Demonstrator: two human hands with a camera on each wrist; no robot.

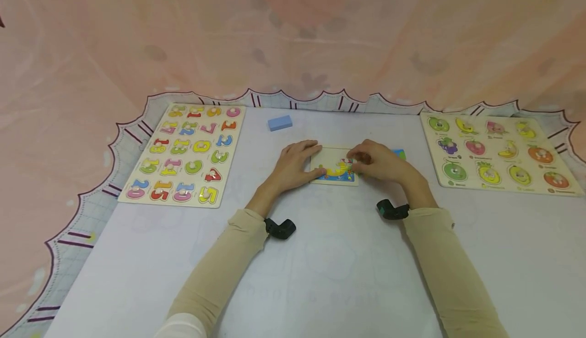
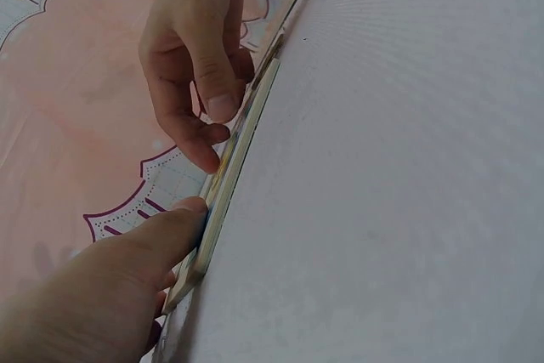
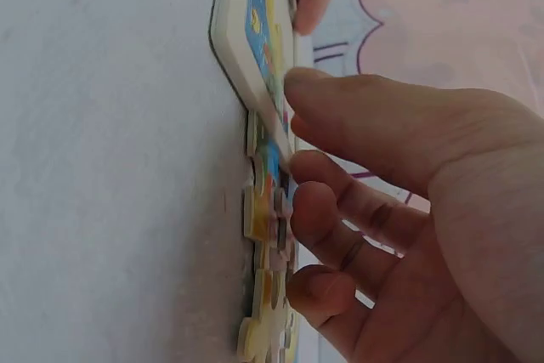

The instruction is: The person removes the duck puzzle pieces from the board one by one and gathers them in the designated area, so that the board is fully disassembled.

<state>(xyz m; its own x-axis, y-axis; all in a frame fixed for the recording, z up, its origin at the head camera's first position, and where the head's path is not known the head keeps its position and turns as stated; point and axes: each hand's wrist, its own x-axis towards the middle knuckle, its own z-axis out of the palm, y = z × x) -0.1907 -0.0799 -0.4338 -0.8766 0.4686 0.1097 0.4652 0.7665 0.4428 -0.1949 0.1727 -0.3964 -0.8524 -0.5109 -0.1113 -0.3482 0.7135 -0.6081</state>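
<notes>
A small wooden jigsaw board (image 1: 334, 156) lies on the white table, its lower part filled with yellow and blue picture pieces. My left hand (image 1: 297, 166) grips its left side, thumb on the face and fingers around the left edge; the thumb (image 2: 183, 223) shows clearly in the left wrist view. Over the board's right side my right hand (image 1: 377, 161) hovers with bent, parted fingers. In the right wrist view no piece shows between its thumb (image 3: 340, 104) and fingers. Loose jigsaw pieces (image 3: 263, 210) lie beside the board, beneath those fingers, mostly hidden from the head view.
A blue block (image 1: 280, 123) lies behind the jigsaw board. On the left is a number puzzle board (image 1: 187, 155); a fruit puzzle board (image 1: 499, 155) lies on the right. A patterned peach cloth (image 1: 293, 37) hangs along the table's back edge.
</notes>
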